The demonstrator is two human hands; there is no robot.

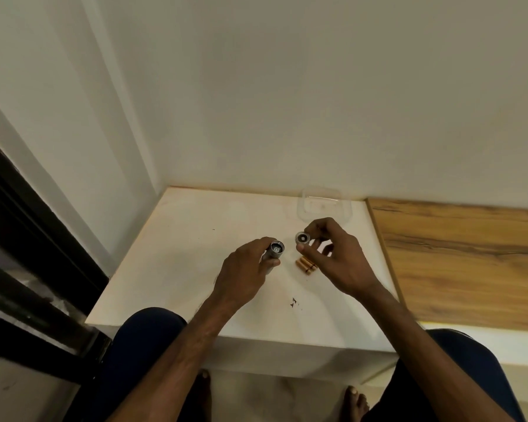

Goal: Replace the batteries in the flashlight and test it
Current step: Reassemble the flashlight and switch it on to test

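While left hand (245, 274) grips flashlight (273, 253), right hand (338, 259) pinches cap (302, 238).

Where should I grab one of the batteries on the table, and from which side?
Pinch a battery across its round sides near the middle, coming straight down from above. They lie flat on the table, side by side and seemingly touching, so the outermost one, with one long side free, looks easiest. The right hand, holding the cap, hovers just over them; the left hand holds the flashlight.

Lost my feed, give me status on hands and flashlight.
Left hand grips flashlight body, end open. Right hand pinches cap. Batteries on table, nothing blocking.
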